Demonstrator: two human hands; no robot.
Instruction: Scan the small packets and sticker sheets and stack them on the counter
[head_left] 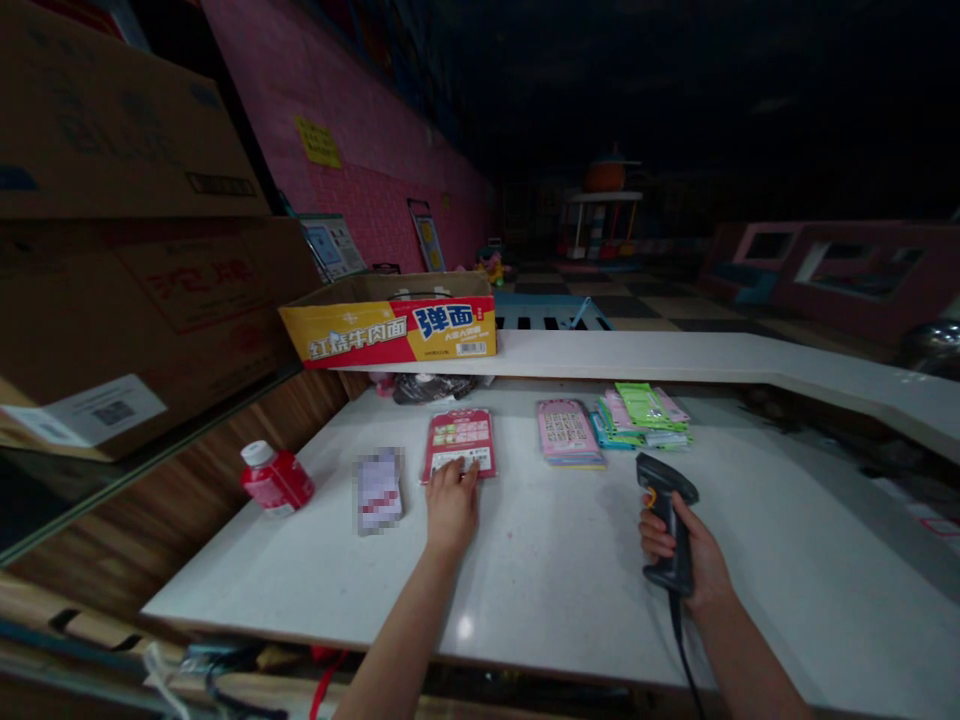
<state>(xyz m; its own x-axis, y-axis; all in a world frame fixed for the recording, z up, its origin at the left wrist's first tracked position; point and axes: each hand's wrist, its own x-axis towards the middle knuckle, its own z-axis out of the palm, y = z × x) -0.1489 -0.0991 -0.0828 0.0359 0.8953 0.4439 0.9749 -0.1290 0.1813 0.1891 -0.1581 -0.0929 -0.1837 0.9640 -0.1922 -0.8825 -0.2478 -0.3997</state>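
Observation:
My left hand lies on the lower edge of a flat red packet, its fingers stretched over the white strip with print. My right hand is closed around the grip of a black barcode scanner, with a finger near the yellow trigger. The scanner's head tilts up to the left, and its cable runs down past the counter's front edge. Between and beyond my hands sits a stack of pink printed packets. Next to it is a loose pile of green, pink and blue packets.
On the white counter, a red bottle with a white cap lies tilted at left, near a blurred-out card. A yellow-red carton rests on the raised ledge. Large cardboard boxes stand stacked far left.

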